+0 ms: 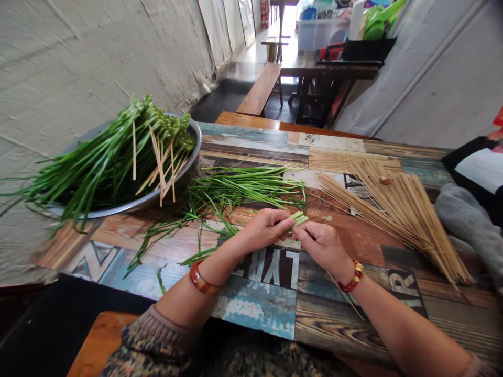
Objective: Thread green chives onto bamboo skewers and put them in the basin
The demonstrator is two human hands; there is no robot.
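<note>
My left hand (271, 228) is closed around a small bunch of garlic chives, its pale cut ends (301, 218) poking out past the fingers and its leaves trailing left. Against those ends, my right hand (320, 241) pinches a thin bamboo skewer (349, 300) that runs down under the wrist; its tip is hidden between the hands. Just beyond lies a loose pile of chives (247, 183). On the left a metal bowl (197, 141) is heaped with folded chives (102, 157) threaded on skewers (159, 159).
Bare bamboo skewers (416, 220) lie fanned on the patchwork-patterned table (267, 309) at right, beside a grey plastic bag (463, 220). Stray chive leaves (151, 241) are scattered at left. Behind stand a wooden bench (261, 89) and another table with a plastic bin (320, 34).
</note>
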